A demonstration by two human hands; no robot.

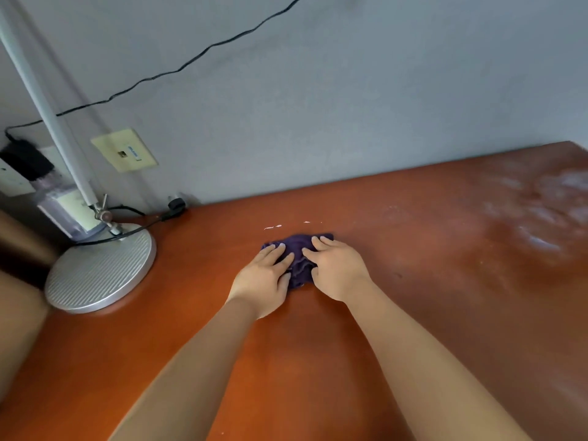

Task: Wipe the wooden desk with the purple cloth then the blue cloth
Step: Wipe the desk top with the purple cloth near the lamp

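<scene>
both bare hands, left hand (265, 275) and right hand (334, 268), fingers extended flat, pressing crumpled purple cloth (297, 259) onto glossy orange-brown wooden desk (413, 281), likely for wiping pressure; blue cloth unseen.

A single head-worn view is given, aimed forward and down over the wooden desk (413, 297) from its near edge toward the far edge at the wall (350, 106). The desk is seen close, tilted, its left edge in frame.
</scene>
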